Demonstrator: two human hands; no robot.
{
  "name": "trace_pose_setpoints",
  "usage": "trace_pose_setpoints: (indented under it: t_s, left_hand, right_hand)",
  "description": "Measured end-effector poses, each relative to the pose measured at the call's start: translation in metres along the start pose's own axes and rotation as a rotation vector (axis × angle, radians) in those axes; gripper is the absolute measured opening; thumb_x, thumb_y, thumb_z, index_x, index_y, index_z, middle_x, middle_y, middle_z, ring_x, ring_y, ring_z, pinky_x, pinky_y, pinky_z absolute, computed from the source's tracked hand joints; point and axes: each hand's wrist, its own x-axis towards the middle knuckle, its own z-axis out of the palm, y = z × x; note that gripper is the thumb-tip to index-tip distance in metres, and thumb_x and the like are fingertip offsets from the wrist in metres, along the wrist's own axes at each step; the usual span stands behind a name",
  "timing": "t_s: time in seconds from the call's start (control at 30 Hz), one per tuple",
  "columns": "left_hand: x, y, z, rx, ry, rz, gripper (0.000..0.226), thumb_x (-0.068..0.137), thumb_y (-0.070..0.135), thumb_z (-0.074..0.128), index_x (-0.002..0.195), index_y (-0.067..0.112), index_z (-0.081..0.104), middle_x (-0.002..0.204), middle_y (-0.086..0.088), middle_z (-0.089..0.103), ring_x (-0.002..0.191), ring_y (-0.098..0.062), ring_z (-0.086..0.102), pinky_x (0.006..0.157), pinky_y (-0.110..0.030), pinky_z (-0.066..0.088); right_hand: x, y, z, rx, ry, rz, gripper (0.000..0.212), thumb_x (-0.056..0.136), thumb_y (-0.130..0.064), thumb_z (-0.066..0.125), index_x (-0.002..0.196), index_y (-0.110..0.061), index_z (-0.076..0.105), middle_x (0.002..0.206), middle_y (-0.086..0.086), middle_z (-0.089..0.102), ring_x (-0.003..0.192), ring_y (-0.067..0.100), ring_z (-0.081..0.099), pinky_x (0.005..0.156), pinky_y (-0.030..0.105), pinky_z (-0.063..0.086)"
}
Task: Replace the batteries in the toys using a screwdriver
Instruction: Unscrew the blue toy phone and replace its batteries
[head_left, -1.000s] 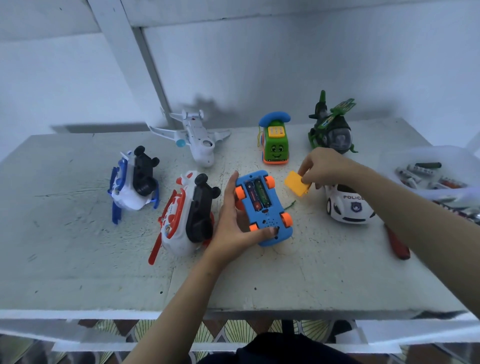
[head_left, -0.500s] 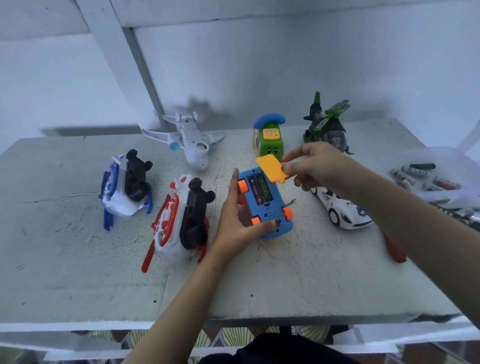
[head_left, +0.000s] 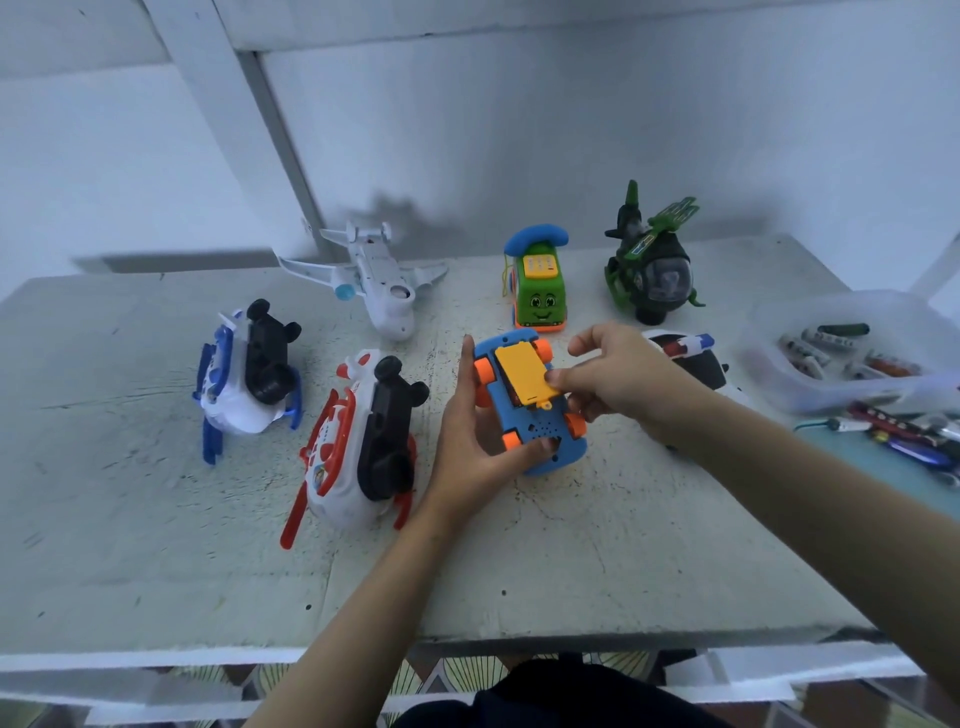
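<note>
A blue toy (head_left: 540, 439) with orange wheels lies upside down in the middle of the table. My left hand (head_left: 475, 441) grips it from the left side, thumb on its near end. A yellow battery cover (head_left: 522, 374) lies over the toy's battery compartment, hiding the batteries. My right hand (head_left: 618, 382) pinches the cover at its right edge. No screwdriver shows in this view.
Around stand a red and white helicopter (head_left: 353, 457), a blue and white helicopter (head_left: 244, 374), a white plane (head_left: 374, 286), a green phone car (head_left: 537, 291), a green helicopter (head_left: 654, 265) and a police car (head_left: 691, 353). A clear tub (head_left: 852, 353) of batteries sits right.
My right hand picked the yellow cover up off the table beside the police car, carried it left and set it over the blue toy's battery compartment. The left hand kept its hold.
</note>
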Motion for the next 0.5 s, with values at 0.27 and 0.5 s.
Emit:
trace_pose_setpoints:
  t_s: [0.27,0.5]
  left_hand:
    - [0.0004,-0.0003,0.0006,-0.004,0.000,0.016,0.113,0.073,0.014,0.075,0.154,0.035,0.000,0.145,-0.001,0.050,0.124,-0.029,0.057,0.099,-0.053,0.049]
    - [0.0003,-0.0011,0.0012,-0.019,-0.010,0.027,0.114,0.072,0.013,0.076,0.155,0.033,-0.001,0.142,-0.006,0.052,0.120,-0.030,0.060,0.096,-0.050,0.051]
  right_hand:
    - [-0.0026,0.0012,0.0059,0.014,0.047,-0.033,0.024,0.089,-0.007,0.064,0.086,-0.019,0.043,0.071,0.006,0.061,0.052,0.007,0.057,0.047,0.015,0.050]
    - [-0.0040,-0.0055,0.0075,0.005,0.048,-0.038,0.024,0.090,-0.004,0.062,0.084,-0.017,0.042,0.070,0.007,0.060,0.043,0.004,0.056,0.043,0.014,0.049]
